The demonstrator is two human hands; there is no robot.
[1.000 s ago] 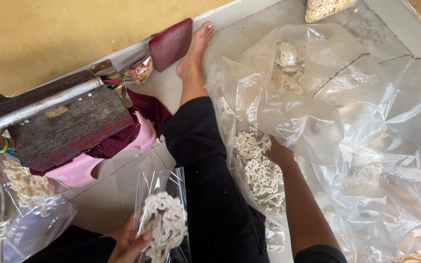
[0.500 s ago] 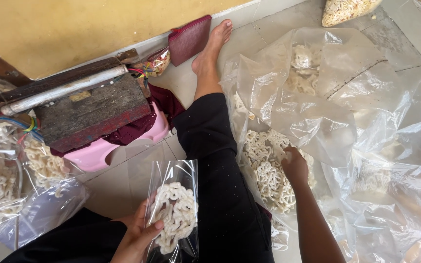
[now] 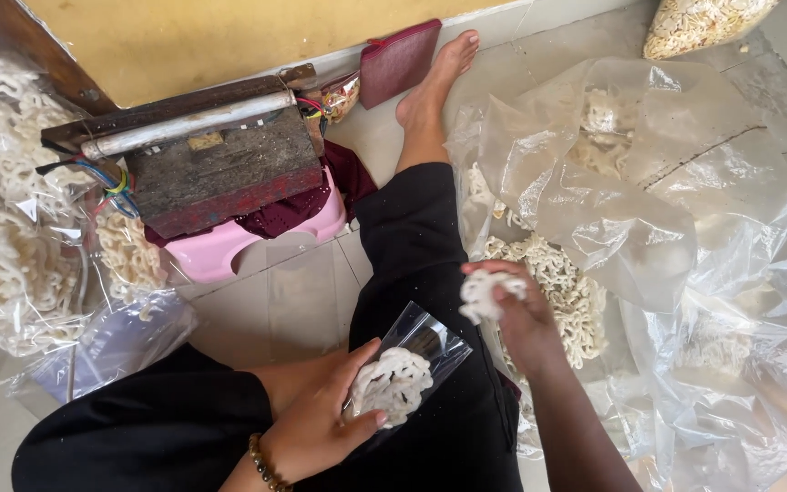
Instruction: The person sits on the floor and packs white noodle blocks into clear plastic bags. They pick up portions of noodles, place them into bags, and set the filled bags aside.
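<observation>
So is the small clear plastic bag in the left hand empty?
No, the small clear plastic bag held by the left hand already holds pale curly crackers.

The left hand (image 3: 321,415) holds a small clear bag (image 3: 412,360) partly filled with white curly crackers, thumb pressed on its front, over a black-clad leg. The right hand (image 3: 516,310) pinches a single cracker (image 3: 485,293) just above the bag's open mouth. Beside it, loose crackers lie heaped on a large plastic sheet (image 3: 649,237) spread on the tiled floor. A worn sealing device (image 3: 220,164) sits on a pink stool (image 3: 229,246) near the wall.
</observation>
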